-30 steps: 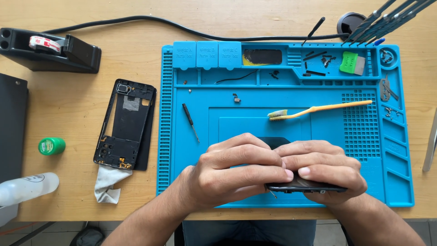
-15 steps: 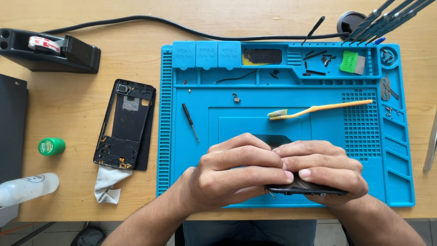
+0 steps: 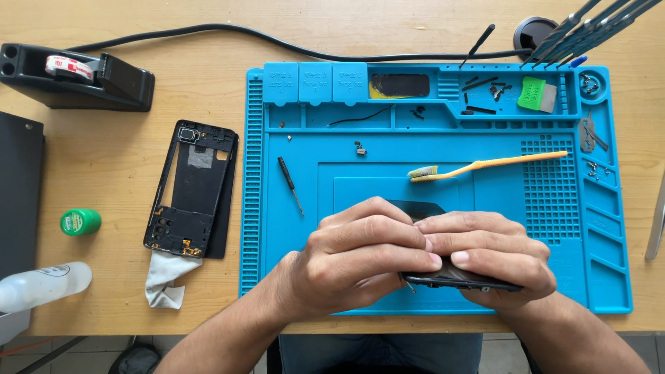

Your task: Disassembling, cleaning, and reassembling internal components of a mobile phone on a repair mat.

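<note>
a dark phone body (image 3: pixel 460 280) is held edge-on low over the blue mat (image 3: pixel 540 228), near its 6 o'clock rim, long axis running 9 to 3 o'clock. it is pinched from both sides: the right hand (image 3: pixel 488 253) is closed around it from 3 o'clock, thumb on the top edge, and the left hand (image 3: pixel 360 260) is curled shut over its 9 o'clock end, fingertips meeting the right's. both hands sit equally close. a thin point is seen poking out below the left hand; what it is cannot be told. at 12 o'clock a toothbrush (image 3: pixel 485 166) is laid flat, at 10 o'clock a small screwdriver (image 3: pixel 289 183). further toward 9 o'clock, on the tabletop (image 3: pixel 104 159), a back frame (image 3: pixel 190 187) is lying.
</note>
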